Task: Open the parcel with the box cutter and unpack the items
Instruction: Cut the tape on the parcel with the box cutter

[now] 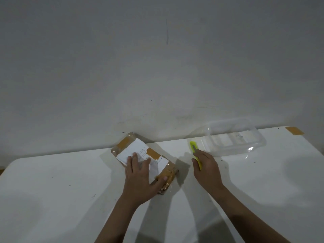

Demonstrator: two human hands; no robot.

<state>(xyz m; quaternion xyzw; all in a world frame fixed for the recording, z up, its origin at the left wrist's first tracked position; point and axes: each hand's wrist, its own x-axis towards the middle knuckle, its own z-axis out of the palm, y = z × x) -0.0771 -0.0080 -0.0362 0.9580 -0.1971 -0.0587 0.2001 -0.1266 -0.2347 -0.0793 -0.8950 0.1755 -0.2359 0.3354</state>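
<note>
Two bare forearms are reaching in from the near edge over a glossy white surface [61, 199], which is showing a few small dark specks and soft shadows. The left hand [140, 179] is lying flat, fingers spread, pressing on the parcel [140, 151], a brown taped package with a white label that is sitting angled near the middle of the surface. Just to its right, the right hand [206, 166] is closing around the yellow box cutter [195, 149], whose tip is pointing away. Further back on the right, a clear plastic container [235, 137] is standing near the far edge, and a strip of brown tape [294, 131] is sticking at the corner. Behind everything, a plain grey-white wall [157, 58] is filling the view.
</note>
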